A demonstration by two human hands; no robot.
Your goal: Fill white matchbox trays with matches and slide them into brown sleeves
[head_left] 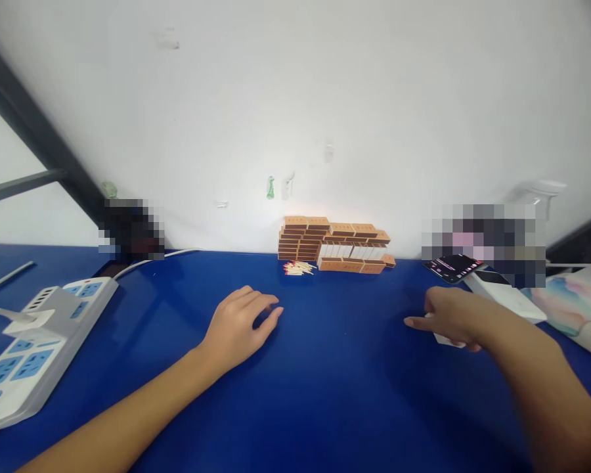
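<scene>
Matchbox stack: we are seeing the orange-brown matchboxes (303, 240) standing near the wall (295, 98), with taller columns at the left and lower ones at the right; in our judgement, this part is already looking well built up.
White row: several white faces (352, 251) are showing at the front right of the stack, above a lower row of matchboxes; whether these are belonging to open trays, we are not managing to tell.
Loose matches: the red-tipped matches (299, 268) are lying in 1 small heap on the blue tabletop (325, 381), just before the left columns; we are judging them as a part left outside the boxes.
Left hand: our left hand (239, 325) is holding nothing that we are seeing; its thumb and fingers are curving with a gap between them, nearest to the matches.
Right hand: our right hand (456, 315) is curling over 1 small white object (448, 340), well apart from the stack; 1 digit is pointing out leftward. Whether the grip is pinching or only covering it, we cannot tell.
Tabletop sides: a power strip (69, 341) is lying at the left, and a smartphone (456, 266) is lying beyond the right hand.
</scene>
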